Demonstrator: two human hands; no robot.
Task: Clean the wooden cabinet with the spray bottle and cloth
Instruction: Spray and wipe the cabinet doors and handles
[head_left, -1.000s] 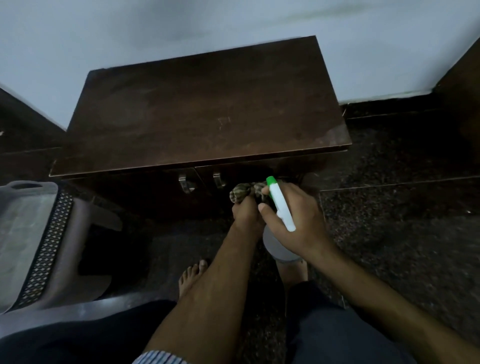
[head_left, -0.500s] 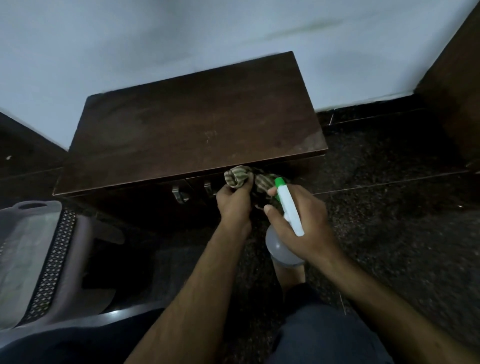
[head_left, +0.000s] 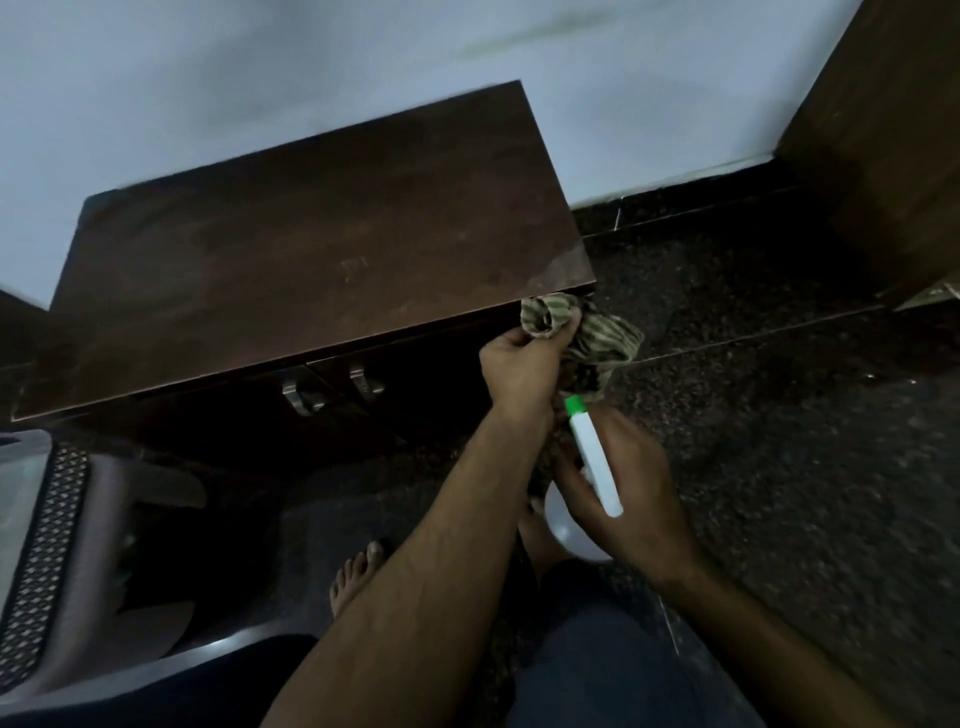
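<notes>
A low dark wooden cabinet (head_left: 311, 260) stands against the pale wall, with two metal door handles (head_left: 332, 392) under its front edge. My left hand (head_left: 519, 369) grips a bunched striped cloth (head_left: 597, 338) at the cabinet's front right corner, just below the top's edge. Close behind it, my right hand (head_left: 623, 493) holds a spray bottle (head_left: 592, 457) with a white head and green nozzle; the nozzle points toward the cloth. The bottle's translucent body shows below my palm.
A grey plastic chair (head_left: 47, 545) with a patterned black strip sits at the lower left. A tall brown wooden panel (head_left: 883, 145) rises at the right. The floor (head_left: 779, 415) is dark speckled stone. My bare foot (head_left: 358, 571) rests in front of the cabinet.
My left hand has carried the cloth up and to the right, from near the handles to the cabinet's front right corner. My right hand with the bottle has stayed close behind it.
</notes>
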